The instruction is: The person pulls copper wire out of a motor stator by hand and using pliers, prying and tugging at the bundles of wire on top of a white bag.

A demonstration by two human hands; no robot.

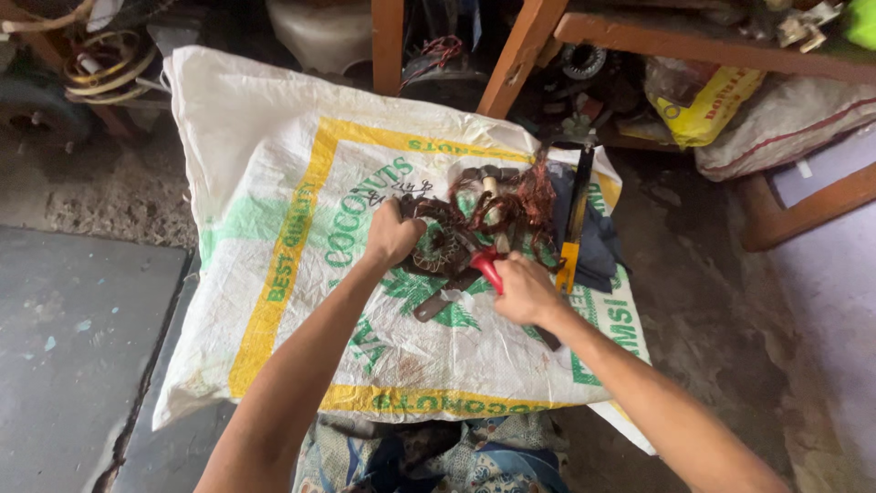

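Observation:
A dark round motor stator (pixel 453 245) with a tangle of copper wire (pixel 525 196) lies on a white woven sack (pixel 274 183) spread on the floor. My left hand (pixel 392 233) is closed on the stator's left edge. My right hand (pixel 525 290) grips a red-handled cutting tool (pixel 486 265) whose jaws point into the windings. A flat rusty metal bar (pixel 436 303) lies under the tool, near my right hand.
A yellow-and-black hacksaw (pixel 575 219) rests on a dark cloth (pixel 598 242) at the sack's right side. Wooden table legs (pixel 516 55), a yellow bag (pixel 707 100) and a white sack (pixel 785 123) stand behind. Coiled wire (pixel 105 68) lies at the back left.

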